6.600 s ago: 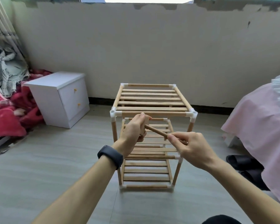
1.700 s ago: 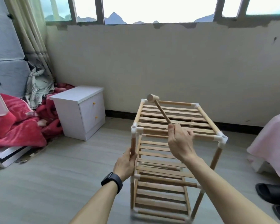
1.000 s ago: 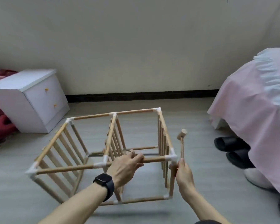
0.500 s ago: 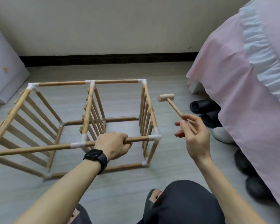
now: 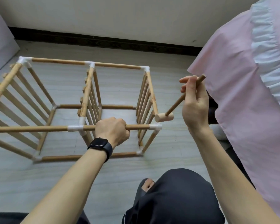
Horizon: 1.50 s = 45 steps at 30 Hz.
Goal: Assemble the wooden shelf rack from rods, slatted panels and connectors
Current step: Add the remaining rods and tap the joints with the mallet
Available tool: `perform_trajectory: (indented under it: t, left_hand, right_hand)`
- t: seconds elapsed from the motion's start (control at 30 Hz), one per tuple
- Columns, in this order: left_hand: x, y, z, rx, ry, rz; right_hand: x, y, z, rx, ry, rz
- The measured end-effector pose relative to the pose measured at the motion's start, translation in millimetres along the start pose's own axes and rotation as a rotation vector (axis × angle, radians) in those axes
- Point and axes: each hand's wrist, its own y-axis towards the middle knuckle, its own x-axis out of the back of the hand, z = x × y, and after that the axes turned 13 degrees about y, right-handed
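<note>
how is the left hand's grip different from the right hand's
1. The left hand wraps a fist round the rack's near rod; the right hand holds the mallet handle in looser fingers.
2. The left hand lies knuckles-up on a level rod; the right hand is held higher, its handle sloping down toward the corner connector.
3. The left wrist wears a black watch; the right is bare.
Both grip round wooden sticks.

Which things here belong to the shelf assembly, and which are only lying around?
Part of the job: the rack, lying on its side, its upper rod gripped by the left hand; the white connectors at its corners; the mallet, held by the right hand.

Only lying about: the pink bed cover; the white cabinet.
</note>
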Motion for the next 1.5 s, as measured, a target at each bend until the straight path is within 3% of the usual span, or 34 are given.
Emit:
perform_trajectory:
  t: [0.1, 0.33, 0.47, 0.53, 0.6, 0.67, 0.8, 0.93, 1.07, 1.17, 1.23, 1.3, 1.4, 1.5]
  left_hand:
    - [-1.1, 3.7, -0.4, -0.006, 0.003, -0.018]
    - [-1.4, 19.9, -2.2, -0.018, 0.005, -0.06]
    - [-2.8, 25.9, -1.6, -0.028, 0.01, -0.094]
    - [-3.9, 27.2, -1.2, -0.03, 0.012, -0.106]
    - [-4.3, 27.0, -1.1, -0.026, 0.021, -0.116]
    - [-4.6, 26.0, -1.2, -0.027, 0.028, -0.122]
    - [-4.4, 25.6, -0.2, -0.034, 0.025, -0.122]
    - [-3.3, 26.0, -0.4, -0.035, 0.022, -0.116]
    - [-3.9, 26.2, 0.6, -0.036, 0.015, -0.112]
    - [-2.8, 26.1, 0.2, -0.035, 0.015, -0.107]
    - [-2.8, 26.1, -0.7, -0.036, 0.011, -0.107]
    - [-3.3, 25.6, 0.0, -0.03, 0.009, -0.107]
    - [-2.1, 25.5, -0.7, -0.039, 0.001, -0.097]
    - [-1.8, 26.0, -0.5, -0.036, -0.006, -0.091]
  right_hand:
    - [3.8, -11.1, -3.1, -0.08, -0.034, 0.116]
    - [50.1, -51.3, -16.9, -0.581, 0.35, 0.297]
    - [72.7, -78.5, -36.9, -0.61, 0.238, 0.284]
    - [77.2, -92.2, -46.7, -0.646, 0.059, 0.285]
    - [78.9, -98.7, -53.1, -0.628, -0.287, 0.327]
    - [79.5, -101.1, -53.0, -0.485, -0.538, 0.329]
    - [80.5, -99.3, -39.2, -0.121, -0.556, 0.149]
    - [79.9, -91.0, -38.2, -0.294, -0.808, 0.39]
    - [80.5, -87.3, -34.3, -0.089, -0.635, 0.224]
    - [78.9, -86.6, -37.8, -0.239, -0.825, 0.382]
    - [79.5, -90.4, -37.0, -0.159, -0.659, 0.258]
    - [75.3, -93.9, -36.1, -0.143, -0.63, 0.249]
    - [74.2, -92.7, -38.3, -0.364, -0.872, 0.4]
    - [74.8, -80.5, -27.8, -0.384, -0.526, 0.305]
